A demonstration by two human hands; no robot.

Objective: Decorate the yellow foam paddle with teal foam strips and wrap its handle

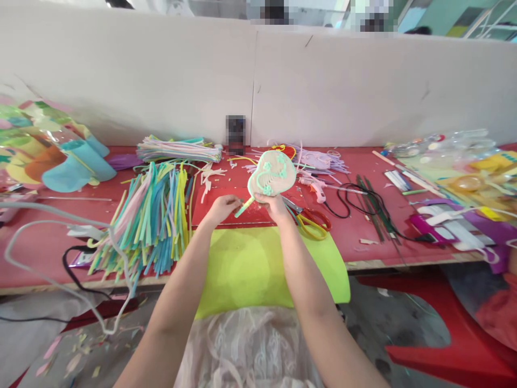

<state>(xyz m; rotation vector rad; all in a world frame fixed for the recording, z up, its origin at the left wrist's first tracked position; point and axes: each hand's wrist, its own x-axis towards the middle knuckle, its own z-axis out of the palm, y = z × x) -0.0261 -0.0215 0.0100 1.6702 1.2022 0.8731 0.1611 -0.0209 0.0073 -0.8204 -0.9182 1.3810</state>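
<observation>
Our right hand (272,202) grasps the lower edge of a flat, rounded, fan-shaped piece (271,171), cream with raised mint-green decoration. Our left hand (225,207) is just beside the piece's slim yellow-green handle (245,207), fingers curled; we cannot tell whether the fingertips pinch it or only lie close. The fan-shaped piece is straight ahead of us, tilted, with its handle pointing down and to the left, over a shiny red board (258,216).

Nearer our lap, a lime-green sheet (246,269) drapes over the edge of the red table (349,242). Just right of our right hand lie scissors with yellow handles (314,230), beside a pair of red handles (323,218). Farther right is a pink glue gun (318,189), near a looped black cord (375,202).

To our left, a thick bundle of pastel strips (151,210) fans toward the table edge, and a second bundle (177,151) lies flat behind it. At the far left are light-blue cut-out shapes (81,167); at the far right, clear plastic pieces (456,148) are heaped. A plain white partition (161,75) rises along the table's back.
</observation>
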